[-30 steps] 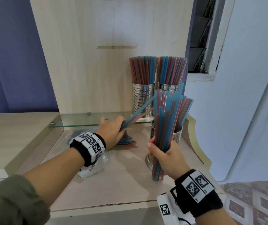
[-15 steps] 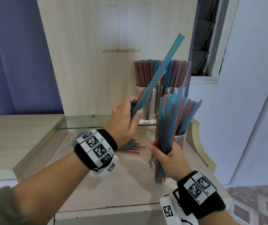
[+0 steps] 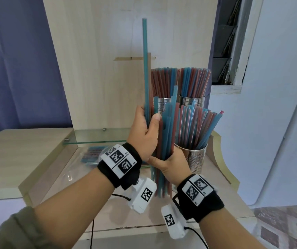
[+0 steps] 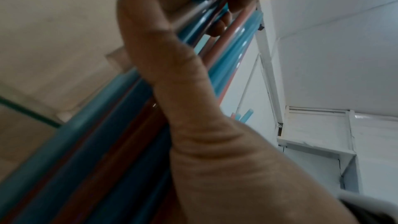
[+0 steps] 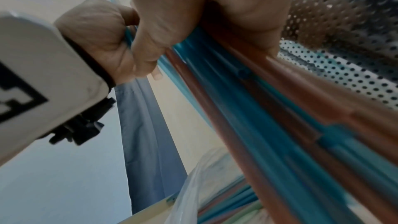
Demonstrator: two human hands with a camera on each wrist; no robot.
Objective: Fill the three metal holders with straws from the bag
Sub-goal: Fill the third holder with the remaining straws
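Bundle of straws [image 3: 164,141], thin plastic tubes in teal and dull red, stands near-upright above the tabletop [image 3: 68,178], lower ends free in the air, just left of the near holder. Right hand [image 3: 171,163] grips the bundle low down, fingers and thumb wrapped round it; the right wrist view shows the curled fingers [image 5: 215,6] pressing the tubes together. Left hand [image 3: 145,133] closes on the same bundle higher up, thumb across the front, and also holds one long teal straw [image 3: 145,60] that rises straight above the rest. Left wrist view: thumb [image 4: 150,40] laid over glossy teal and red tubes.

Near holder [image 3: 196,159]: perforated steel cylinder, shiny, on the tabletop to the right of the hands, part-filled with straws fanning out rightward. Two far holders [image 3: 191,101], same perforated metal, stand side by side on the glass shelf [image 3: 97,139], both packed with upright straws.

Clear crinkled plastic bag [image 3: 92,155] lies on the pale wood-grain tabletop to the left, a few straws visible inside. Blue curtain [image 3: 18,60] hangs at far left.
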